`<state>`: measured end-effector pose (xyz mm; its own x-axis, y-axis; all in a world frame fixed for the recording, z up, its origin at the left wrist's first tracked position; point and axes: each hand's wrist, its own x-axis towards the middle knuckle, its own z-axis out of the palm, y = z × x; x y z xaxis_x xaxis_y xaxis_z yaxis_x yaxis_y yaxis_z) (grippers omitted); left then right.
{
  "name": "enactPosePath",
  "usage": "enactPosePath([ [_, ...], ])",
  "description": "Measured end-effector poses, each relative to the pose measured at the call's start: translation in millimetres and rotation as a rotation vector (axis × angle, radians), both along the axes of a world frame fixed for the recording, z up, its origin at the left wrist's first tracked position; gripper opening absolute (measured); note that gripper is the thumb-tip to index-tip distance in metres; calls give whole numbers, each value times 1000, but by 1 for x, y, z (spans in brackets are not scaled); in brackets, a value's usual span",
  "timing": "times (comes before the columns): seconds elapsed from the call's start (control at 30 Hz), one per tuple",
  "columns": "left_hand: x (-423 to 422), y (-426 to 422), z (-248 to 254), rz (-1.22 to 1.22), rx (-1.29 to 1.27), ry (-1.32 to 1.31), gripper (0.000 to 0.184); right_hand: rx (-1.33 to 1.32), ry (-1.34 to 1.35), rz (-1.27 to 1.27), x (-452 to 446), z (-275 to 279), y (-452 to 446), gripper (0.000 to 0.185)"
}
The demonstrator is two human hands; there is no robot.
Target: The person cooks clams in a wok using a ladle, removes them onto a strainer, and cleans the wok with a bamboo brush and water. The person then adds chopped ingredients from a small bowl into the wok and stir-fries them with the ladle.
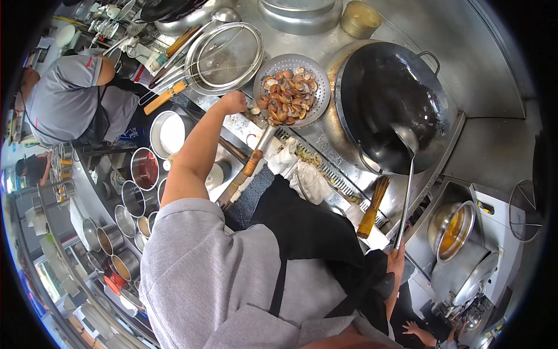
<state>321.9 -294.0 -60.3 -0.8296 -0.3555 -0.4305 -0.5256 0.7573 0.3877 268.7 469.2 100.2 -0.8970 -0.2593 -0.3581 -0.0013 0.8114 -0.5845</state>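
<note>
My left hand (235, 102) is closed beside the left rim of a perforated strainer ladle (317, 113) heaped with brown clams (285, 99). Whatever is in its fingers, if anything, is hidden. The strainer's wooden handle (253, 163) points toward my body. At lower right, my right hand (396, 262) grips the long handle of a metal ladle (408, 139). The bowl of that ladle rests inside a dark wok (383, 87), whose inner surface looks wet and shiny.
Round wire strainers (226, 55) lie at upper left. A bamboo brush (374, 206) and white cloths (308, 180) sit along the front edge. Pots (144, 168) line the left. An orange-filled metal bowl (456, 230) stands right. Another person (70, 99) works at upper left.
</note>
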Motion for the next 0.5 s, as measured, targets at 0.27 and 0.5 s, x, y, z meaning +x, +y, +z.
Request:
enactPosePath([
  [0.27, -25, 37, -17, 243, -174, -91, 41, -15, -106, -53, 2, 8, -12, 78],
  [0.5, -42, 37, -55, 365, -211, -175, 35, 135, -102, -76, 1, 14, -17, 74],
])
